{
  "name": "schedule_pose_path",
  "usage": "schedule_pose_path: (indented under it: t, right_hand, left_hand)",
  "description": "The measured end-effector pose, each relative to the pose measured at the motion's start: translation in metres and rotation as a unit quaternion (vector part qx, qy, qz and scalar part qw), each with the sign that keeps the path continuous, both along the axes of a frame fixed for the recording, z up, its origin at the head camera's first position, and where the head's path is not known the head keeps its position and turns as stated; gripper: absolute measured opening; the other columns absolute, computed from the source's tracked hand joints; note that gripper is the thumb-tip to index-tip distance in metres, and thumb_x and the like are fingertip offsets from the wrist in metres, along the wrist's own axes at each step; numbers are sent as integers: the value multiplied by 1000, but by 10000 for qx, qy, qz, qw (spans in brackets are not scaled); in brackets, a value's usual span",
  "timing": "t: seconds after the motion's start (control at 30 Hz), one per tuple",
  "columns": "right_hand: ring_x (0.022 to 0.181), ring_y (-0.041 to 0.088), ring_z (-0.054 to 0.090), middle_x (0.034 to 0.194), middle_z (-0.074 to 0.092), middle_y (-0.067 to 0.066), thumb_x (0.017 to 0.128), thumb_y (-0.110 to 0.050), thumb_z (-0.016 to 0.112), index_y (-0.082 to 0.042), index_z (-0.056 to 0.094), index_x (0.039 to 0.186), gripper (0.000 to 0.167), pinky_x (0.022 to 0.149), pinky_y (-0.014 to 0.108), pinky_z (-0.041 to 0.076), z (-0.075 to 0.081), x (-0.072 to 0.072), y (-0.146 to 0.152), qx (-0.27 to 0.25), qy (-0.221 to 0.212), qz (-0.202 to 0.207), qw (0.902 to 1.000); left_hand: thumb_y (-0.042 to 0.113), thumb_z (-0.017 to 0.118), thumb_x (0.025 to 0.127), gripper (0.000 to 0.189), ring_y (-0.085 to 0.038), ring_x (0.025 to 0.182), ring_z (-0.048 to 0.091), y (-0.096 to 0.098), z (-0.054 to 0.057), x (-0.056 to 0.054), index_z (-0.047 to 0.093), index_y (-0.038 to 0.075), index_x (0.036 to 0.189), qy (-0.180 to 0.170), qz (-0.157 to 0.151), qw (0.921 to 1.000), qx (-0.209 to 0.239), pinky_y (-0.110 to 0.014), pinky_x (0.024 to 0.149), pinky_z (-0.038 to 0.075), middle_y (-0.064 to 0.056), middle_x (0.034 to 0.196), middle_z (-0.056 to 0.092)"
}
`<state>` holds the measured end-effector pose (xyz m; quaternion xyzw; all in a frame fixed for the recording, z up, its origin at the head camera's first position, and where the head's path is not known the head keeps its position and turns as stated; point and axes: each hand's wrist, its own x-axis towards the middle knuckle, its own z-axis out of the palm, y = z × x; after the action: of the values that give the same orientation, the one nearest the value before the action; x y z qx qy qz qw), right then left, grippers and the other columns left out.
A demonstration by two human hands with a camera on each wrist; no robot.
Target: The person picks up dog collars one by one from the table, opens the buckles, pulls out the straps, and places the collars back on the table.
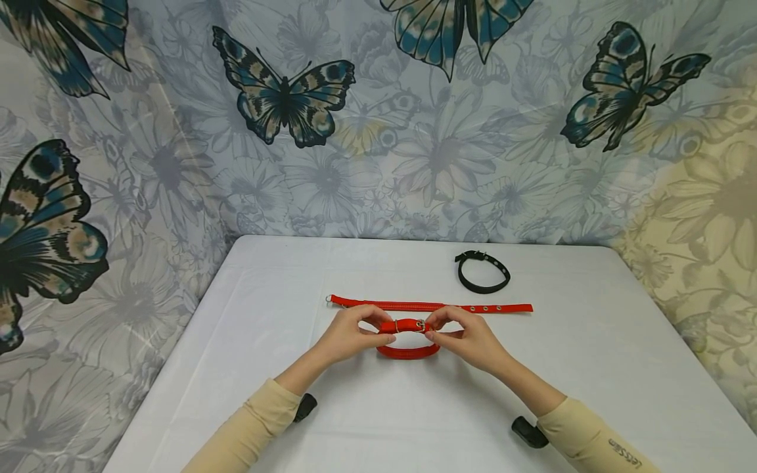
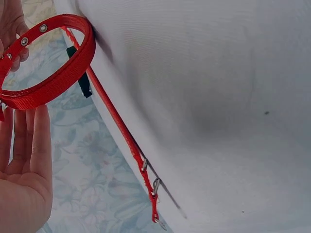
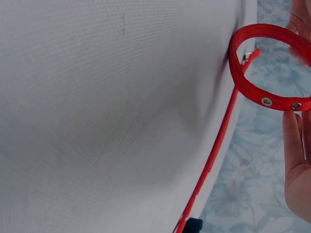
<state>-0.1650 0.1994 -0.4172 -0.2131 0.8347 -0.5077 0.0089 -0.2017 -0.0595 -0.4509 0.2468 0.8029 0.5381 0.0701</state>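
Both hands hold a red collar (image 1: 408, 353), bent into a closed loop, low over the white table. My left hand (image 1: 351, 335) pinches its left end between thumb and fingers. On the other side, my right hand (image 1: 473, 338) pinches the band beside the silver buckle (image 1: 420, 325). Metal-ringed holes show along the band (image 2: 58, 82) in the left wrist view. The right wrist view has the fingertips (image 3: 290, 119) right at the holed part of the loop.
Just beyond the hands a second red collar (image 1: 390, 305) lies stretched out straight, with metal rings at its left end. A black collar (image 1: 485, 290), buckled into a loop, lies farther back on the white table (image 1: 284, 269). Butterfly-printed cloth (image 1: 367, 190) hangs behind the table.
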Motion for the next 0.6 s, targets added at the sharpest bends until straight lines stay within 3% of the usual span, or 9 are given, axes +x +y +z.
schedule_pose_path:
  t: [0.3,0.6]
  right_hand:
    - [92,21,60,96,66,5,86,-2,73,-7,66,101,17,73,27,57,0,1,1,121,92,-33,9999]
    - [95,26,60,98,66,6,86,-2,73,-6,66,102,18,75,26,57,0,1,1,80,49,-43,9999]
  left_hand:
    - [31,81,81,28,-10,88,62,7,2,0,72,19,105,440,-11,9990,35,-26,75,56,11,95,68]
    - [28,81,82,24,-8,86,61,10,0,-1,73,21,103,613,25,9981,22,-26,71,56,13,93,67]
